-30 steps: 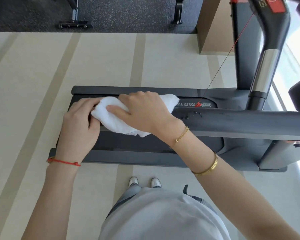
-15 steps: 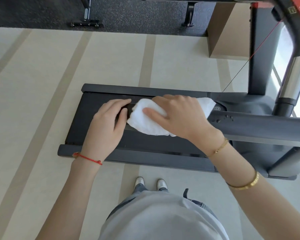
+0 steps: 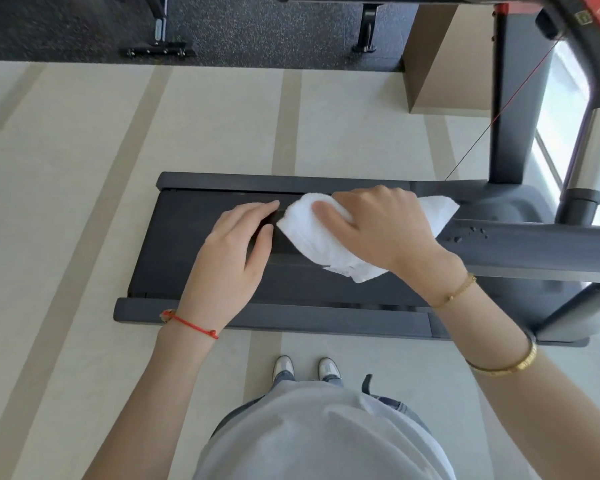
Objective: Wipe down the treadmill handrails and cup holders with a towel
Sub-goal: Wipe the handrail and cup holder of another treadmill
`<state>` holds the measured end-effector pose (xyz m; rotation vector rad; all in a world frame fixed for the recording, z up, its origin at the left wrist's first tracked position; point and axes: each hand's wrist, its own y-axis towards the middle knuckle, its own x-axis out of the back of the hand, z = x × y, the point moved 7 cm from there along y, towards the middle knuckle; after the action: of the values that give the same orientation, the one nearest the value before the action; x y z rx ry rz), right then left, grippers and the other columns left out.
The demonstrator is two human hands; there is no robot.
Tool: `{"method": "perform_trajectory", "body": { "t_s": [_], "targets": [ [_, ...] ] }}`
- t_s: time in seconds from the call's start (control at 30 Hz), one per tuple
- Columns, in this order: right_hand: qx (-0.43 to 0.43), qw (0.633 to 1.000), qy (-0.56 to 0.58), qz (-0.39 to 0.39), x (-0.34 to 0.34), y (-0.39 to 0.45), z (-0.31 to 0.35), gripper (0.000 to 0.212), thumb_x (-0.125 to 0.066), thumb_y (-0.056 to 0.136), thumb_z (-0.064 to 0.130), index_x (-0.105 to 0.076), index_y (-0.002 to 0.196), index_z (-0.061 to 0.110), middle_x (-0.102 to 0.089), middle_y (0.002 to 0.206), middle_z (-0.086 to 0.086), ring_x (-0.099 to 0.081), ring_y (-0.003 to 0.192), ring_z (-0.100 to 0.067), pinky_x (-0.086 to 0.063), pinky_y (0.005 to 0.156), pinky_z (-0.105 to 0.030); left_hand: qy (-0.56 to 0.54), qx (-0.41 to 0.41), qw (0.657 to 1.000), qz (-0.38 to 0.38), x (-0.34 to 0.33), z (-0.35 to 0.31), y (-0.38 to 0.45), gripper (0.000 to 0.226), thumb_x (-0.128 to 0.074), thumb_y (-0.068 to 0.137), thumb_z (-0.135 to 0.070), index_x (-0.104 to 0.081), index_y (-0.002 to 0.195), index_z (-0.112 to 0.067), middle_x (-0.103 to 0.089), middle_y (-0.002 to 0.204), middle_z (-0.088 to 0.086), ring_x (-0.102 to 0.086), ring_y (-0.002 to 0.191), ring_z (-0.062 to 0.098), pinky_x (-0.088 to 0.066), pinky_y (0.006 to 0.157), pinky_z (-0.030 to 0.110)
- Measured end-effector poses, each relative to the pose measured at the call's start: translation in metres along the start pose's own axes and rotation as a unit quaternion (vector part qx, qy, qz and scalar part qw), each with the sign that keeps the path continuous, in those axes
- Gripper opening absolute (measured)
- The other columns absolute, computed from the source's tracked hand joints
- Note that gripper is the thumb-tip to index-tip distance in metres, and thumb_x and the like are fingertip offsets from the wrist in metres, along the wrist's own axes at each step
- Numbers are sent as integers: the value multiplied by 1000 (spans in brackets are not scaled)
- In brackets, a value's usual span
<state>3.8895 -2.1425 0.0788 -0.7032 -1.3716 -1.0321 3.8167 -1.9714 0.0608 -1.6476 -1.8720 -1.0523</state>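
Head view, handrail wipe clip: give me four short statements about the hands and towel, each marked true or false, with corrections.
1. The right hand holds the towel on the handrail. True.
2. The left hand grips the towel. False: it rests beside the towel and holds nothing.
3. The towel is white. True.
4. The red cord bracelet is on the right wrist. False: it is on the left wrist; the right wrist wears gold ones.

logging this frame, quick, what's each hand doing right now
Left hand: open, fingers straight, holding nothing.
Right hand: curled round the white towel on the handrail.
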Motion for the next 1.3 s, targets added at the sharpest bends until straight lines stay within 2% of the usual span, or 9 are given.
{"method": "perform_trajectory", "body": {
  "t_s": [0.1, 0.2, 0.37, 0.53, 0.67, 0.83, 1.07, 1.17, 1.3],
  "targets": [
    [-5, 999, 32, 35, -8, 20, 17, 53, -32, 97, 48, -49, 61, 14, -43, 51, 0, -37, 49, -19, -25, 50, -29, 1, -4, 1000, -1, 1, 2, 0, 28, -47, 102, -16, -61, 126, -12, -61, 122, -7, -53, 98, 1, -36, 89, 6],
    [4, 1000, -4, 5, -10, 22, 29, 52, -32, 97, 46, -50, 61, 13, -38, 50, 0, -30, 47, -19, -20, 47, -29, -4, 3, 1000, -7, 2, 5, 0, 22, -48, 102, -14, -62, 118, -8, -58, 113, -9, -51, 85, -2, -34, 79, 2],
    [10, 995, -2, -104, -4, 3, 29, 47, -30, 90, 45, -40, 53, 17, -37, 43, 2, -32, 42, -22, -19, 43, -28, -11, -9, 1000, -4, -1, -1, 4, 23, -49, 100, -8, -63, 118, -9, -62, 117, -5, -56, 108, 13, -41, 95, 19],
    [9, 980, 12, -199, 1, -24, 11, 44, -40, 96, 42, -57, 63, 18, -48, 53, 2, -43, 52, -22, -33, 48, -34, 2, -52, 999, 15, -11, -17, 10, 28, -46, 96, -17, -64, 117, -12, -64, 118, -4, -56, 110, 16, -44, 97, 30],
    [2, 979, 12, -205, 8, -42, -19, 45, -36, 100, 44, -67, 78, 20, -61, 68, 4, -54, 66, -21, -39, 59, -33, 22, -89, 996, 14, -25, -36, 14, 27, -49, 97, -21, -66, 118, -15, -66, 117, -6, -59, 108, 17, -45, 97, 44],
    [-5, 978, -4, -211, 22, -69, -79, 36, -44, 100, 39, -70, 85, 19, -67, 76, 4, -60, 71, -20, -42, 61, -30, 50, -109, 993, -8, -51, -77, 14, 28, -50, 97, -19, -67, 118, -17, -67, 119, -6, -59, 109, 14, -35, 112, 45],
    [-63, 983, -23, -168, 33, -84, -142, 45, -39, 96, 42, -54, 63, 17, -51, 57, 2, -47, 56, -23, -24, 50, -30, 87, -81, 993, -20, -87, -110, 18, 30, -48, 97, -26, -68, 117, -19, -69, 116, -7, -63, 109, 15, -30, 115, 46],
    [-20, 983, -28, -182, 29, -75, -119, 41, -40, 94, 38, -49, 60, 17, -47, 53, 1, -43, 52, -23, -27, 47, -31, 92, -79, 992, -26, -89, -109, 17, 30, -47, 98, -27, -68, 117, -20, -69, 116, -9, -63, 110, 13, -29, 115, 45],
    [43, 984, -10, -174, 26, -76, -112, 42, -35, 98, 41, -61, 74, 19, -54, 61, 3, -47, 55, -21, -26, 51, -29, 90, -75, 993, -33, -89, -108, 18, 29, -48, 97, -28, -68, 116, -21, -69, 116, -11, -63, 111, 12, -29, 115, 44]
  ]
}}
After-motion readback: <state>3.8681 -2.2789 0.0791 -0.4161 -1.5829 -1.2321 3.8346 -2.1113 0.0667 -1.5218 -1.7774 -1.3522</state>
